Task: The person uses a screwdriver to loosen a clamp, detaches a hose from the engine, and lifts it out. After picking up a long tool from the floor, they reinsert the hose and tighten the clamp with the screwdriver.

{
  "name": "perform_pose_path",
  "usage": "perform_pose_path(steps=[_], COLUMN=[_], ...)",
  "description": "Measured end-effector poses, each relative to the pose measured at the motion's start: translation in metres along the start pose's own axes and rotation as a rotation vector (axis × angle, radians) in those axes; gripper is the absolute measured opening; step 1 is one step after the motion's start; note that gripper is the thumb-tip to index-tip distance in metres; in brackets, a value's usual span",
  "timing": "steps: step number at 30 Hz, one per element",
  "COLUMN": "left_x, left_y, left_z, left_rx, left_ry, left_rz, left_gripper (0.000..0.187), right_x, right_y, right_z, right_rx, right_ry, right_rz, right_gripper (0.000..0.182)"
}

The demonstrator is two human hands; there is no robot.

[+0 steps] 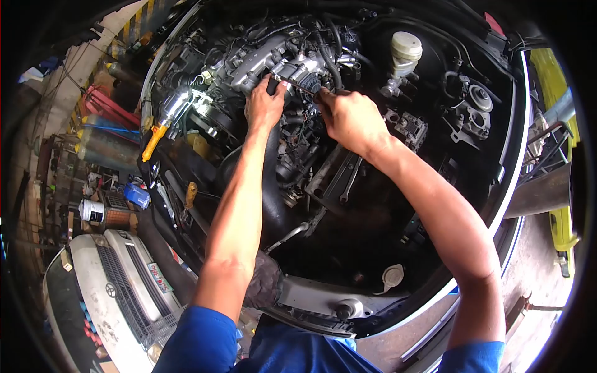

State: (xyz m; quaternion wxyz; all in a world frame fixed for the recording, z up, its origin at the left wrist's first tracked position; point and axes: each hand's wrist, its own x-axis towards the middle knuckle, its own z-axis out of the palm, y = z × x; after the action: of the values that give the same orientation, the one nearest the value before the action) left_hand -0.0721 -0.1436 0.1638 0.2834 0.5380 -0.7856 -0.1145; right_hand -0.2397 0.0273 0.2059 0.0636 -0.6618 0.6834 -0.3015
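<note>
Reaching into the open engine bay (pixel 497 186), the left hand (pixel 264 105) grips a black hose (pixel 273 180) near the intake manifold (pixel 261 59) while the right hand (pixel 351 118) closes on a slim tool (pixel 298 86); spare wrenches (pixel 345 180) lie below, work unfinished.

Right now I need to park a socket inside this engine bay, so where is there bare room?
Free: the dark floor patch between the wrenches and the round cap. Crowded: around the left hand and right hand at the intake, all hoses and wiring.

engine bay (pixel 435 205) | 2 wrenches (pixel 348 180) lying inside on a ledge | white cap (pixel 393 275) near front edge
</note>
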Motion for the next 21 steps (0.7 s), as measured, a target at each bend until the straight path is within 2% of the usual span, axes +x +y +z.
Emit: perform_pose_path(steps=[2,3,5,6,7,9,11,12,15,16,17,18,20,21], left_x=[-0.007,-0.004,0.001,-0.003,-0.022,-0.072,-0.154,-0.195,-0.309,-0.347,-0.385,-0.425,-0.504,-0.549], left_y=[0.006,0.005,-0.002,-0.007,0.012,0.012,0.022,0.009,-0.043,-0.083,-0.116,-0.144,-0.225,-0.267], left_z=[-0.001,-0.001,-0.006,-0.006,-0.033,-0.053,-0.121,-0.143,-0.237,-0.244,-0.254,-0.255,-0.235,-0.22], left_rx=[0.015,0.018,-0.021,0.004,-0.047,0.029,-0.212,-0.252,-0.1,-0.056,-0.012,-0.019,-0.111,-0.171], left_ry=[-0.012,0.001,-0.128,-0.087,-0.17,0.118,0.13,0.153,0.291,0.369,0.416,0.447,0.547,0.579], left_rz=[-0.014,-0.018,0.038,0.121,0.071,0.34,0.4,0.438,0.516,0.471,0.302,0.008,-0.382,-0.575], left_gripper=[0.067,0.068,0.076,0.08,0.078,0.077,0.074,0.069,0.06,0.052,0.047,0.043,0.043,0.045], right_x=[0.0,0.002,0.0,-0.001,-0.001,-0.009,-0.032,-0.044,-0.096,-0.114,-0.129,-0.137,-0.152,-0.154], right_y=[0.0,0.007,0.008,0.005,0.005,-0.004,-0.046,-0.055,-0.108,-0.134,-0.16,-0.18,-0.222,-0.234], right_z=[-0.002,0.0,-0.001,-0.011,-0.02,-0.034,-0.063,-0.066,-0.067,-0.058,-0.049,-0.03,0.008,0.034], right_rx=[0.13,0.104,0.07,0.034,0.005,0.074,0.173,0.264,0.529,0.8,0.833,0.85,0.883,0.868], right_ry=[-0.001,0.024,0.036,0.041,0.049,0.151,0.133,0.066,-0.185,-0.305,-0.354,-0.392,-0.469,-0.469], right_rz=[0.102,0.101,0.055,0.034,0.003,-0.091,-0.075,-0.111,-0.13,0.025,-0.01,-0.028,-0.063,-0.1], right_gripper=[0.025,0.025,0.028,0.027,0.026,0.028,0.034,0.039,0.052,0.056,0.057,0.056,0.055,0.049])
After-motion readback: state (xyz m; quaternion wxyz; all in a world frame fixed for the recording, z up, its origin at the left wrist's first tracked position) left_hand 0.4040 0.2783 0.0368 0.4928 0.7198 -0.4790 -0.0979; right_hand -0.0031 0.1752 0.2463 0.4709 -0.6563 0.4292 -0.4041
